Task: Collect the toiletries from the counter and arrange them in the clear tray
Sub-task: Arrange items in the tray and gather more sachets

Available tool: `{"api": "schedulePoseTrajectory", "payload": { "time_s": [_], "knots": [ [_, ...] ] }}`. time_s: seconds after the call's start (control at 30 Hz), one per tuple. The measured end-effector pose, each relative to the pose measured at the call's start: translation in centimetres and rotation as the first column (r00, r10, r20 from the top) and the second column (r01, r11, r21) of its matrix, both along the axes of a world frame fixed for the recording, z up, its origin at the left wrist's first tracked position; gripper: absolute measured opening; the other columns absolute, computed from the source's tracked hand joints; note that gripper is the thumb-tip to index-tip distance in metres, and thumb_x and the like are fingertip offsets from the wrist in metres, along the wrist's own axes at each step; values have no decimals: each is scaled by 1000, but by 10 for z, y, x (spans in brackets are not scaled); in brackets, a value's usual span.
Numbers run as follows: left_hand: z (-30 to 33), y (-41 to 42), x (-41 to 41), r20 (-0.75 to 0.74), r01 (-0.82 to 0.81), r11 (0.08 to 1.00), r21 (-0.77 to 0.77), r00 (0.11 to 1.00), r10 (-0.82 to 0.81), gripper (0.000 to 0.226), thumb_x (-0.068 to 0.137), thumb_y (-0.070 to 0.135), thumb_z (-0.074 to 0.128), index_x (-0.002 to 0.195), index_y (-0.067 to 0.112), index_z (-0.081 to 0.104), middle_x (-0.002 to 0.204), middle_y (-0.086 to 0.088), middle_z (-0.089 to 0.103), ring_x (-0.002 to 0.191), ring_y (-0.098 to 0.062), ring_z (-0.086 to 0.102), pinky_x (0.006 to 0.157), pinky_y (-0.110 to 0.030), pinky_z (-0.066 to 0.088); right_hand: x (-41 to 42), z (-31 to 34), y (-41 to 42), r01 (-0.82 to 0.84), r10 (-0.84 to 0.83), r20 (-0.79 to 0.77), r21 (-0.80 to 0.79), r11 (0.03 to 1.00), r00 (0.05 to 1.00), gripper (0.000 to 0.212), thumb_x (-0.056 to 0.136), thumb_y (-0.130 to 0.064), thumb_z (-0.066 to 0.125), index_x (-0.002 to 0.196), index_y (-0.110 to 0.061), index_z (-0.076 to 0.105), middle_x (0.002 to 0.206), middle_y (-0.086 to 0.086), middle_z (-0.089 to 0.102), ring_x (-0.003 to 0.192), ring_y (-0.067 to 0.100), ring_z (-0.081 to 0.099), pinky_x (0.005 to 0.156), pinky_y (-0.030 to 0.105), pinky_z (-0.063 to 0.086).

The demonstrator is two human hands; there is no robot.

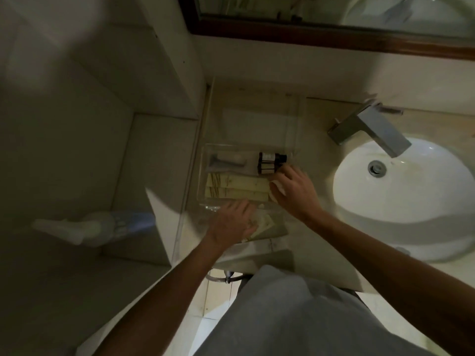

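Two hands are working at the clear tray [205, 160]: left hand [232, 222] lying flat, hiding a packet [262, 223]; right hand [293, 187] pinching something white, unidentifiable, blurry

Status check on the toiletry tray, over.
Left hand flat on a cream packet at the clear tray near edge. Right hand at the boxes' right end. Dark bottle in. Nothing blocking.
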State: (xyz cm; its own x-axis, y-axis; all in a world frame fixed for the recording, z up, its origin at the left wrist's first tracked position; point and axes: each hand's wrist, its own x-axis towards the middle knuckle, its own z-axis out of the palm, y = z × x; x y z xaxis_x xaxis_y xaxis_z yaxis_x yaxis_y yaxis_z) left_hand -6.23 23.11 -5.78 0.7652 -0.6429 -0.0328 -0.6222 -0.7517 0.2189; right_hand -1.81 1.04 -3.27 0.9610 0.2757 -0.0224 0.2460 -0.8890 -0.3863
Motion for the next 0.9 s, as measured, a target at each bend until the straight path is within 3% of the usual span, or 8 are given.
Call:
{"api": "schedulePoseTrajectory", "payload": {
  "time_s": [0.13, 0.2, 0.37, 0.5, 0.6, 0.7, 0.9],
  "knots": [
    [-4, -14, -24, 48, 135, 991, 3, 990, -135, 34, 91, 35, 54, 115, 12, 54, 104, -8, 66, 88, -21, 62, 71, -34, 54, -12, 1, -12, -30, 30, -12, 21, 999, 999, 20, 92, -25, 60, 109, -17, 65, 110, 4, 59, 98, 20, 52, 82, 32, 43],
    [-5, -16, -31, -7, 65, 996, 65, 998, -65, 34, 89, 35, 49, 111, 10, 57, 102, -9, 65, 87, -24, 63, 70, -36, 54, -19, 2, -16, -53, 53, -12, 25, 998, 999, 21, 91, -24, 60, 109, -17, 65, 111, 5, 59, 100, 20, 52, 83, 32, 43],
    [-8, -28, -44, -113, -90, 983, 159, 988, 109, 45, 80, 34, 69, 116, 10, 56, 109, -11, 61, 92, -24, 61, 71, -35, 55, -34, 5, -27, -97, 99, -39, 49, 994, 994, 21, 87, -21, 62, 108, -17, 66, 113, 6, 60, 99, 21, 52, 83, 34, 45],
    [-2, -35, -58, -187, -259, 955, 141, 941, 283, 62, 71, 36, 78, 122, 9, 56, 116, -12, 62, 101, -24, 62, 85, -32, 53, -43, 4, -38, -138, 140, -28, 57, 989, 990, 19, 88, -20, 59, 105, -18, 66, 109, 5, 61, 96, 20, 52, 81, 29, 40],
    [4, -39, -57, -329, -369, 923, 111, 863, 384, 75, 69, 34, 82, 132, 14, 47, 125, -8, 56, 114, -23, 53, 99, -36, 42, -50, 3, -44, -164, 165, -25, 61, 985, 986, 18, 88, -17, 60, 104, -17, 67, 106, 4, 61, 95, 19, 52, 81, 30, 42],
    [5, -41, -52, -352, -337, 926, 168, 857, 375, 73, 70, 28, 77, 134, 21, 43, 129, -2, 50, 120, -21, 44, 105, -34, 33, -54, 3, -48, -173, 176, -32, 78, 982, 984, 18, 87, -15, 61, 103, -17, 68, 106, 3, 60, 95, 19, 52, 82, 31, 43],
    [3, -38, -47, -394, -208, 966, 155, 883, 253, 65, 66, 19, 78, 122, 23, 44, 126, -2, 45, 117, -18, 42, 100, -33, 38, -59, 5, -56, -176, 181, -77, 63, 982, 980, 20, 88, -19, 59, 106, -20, 69, 108, 1, 60, 101, 16, 52, 88, 29, 41]
  ]
}}
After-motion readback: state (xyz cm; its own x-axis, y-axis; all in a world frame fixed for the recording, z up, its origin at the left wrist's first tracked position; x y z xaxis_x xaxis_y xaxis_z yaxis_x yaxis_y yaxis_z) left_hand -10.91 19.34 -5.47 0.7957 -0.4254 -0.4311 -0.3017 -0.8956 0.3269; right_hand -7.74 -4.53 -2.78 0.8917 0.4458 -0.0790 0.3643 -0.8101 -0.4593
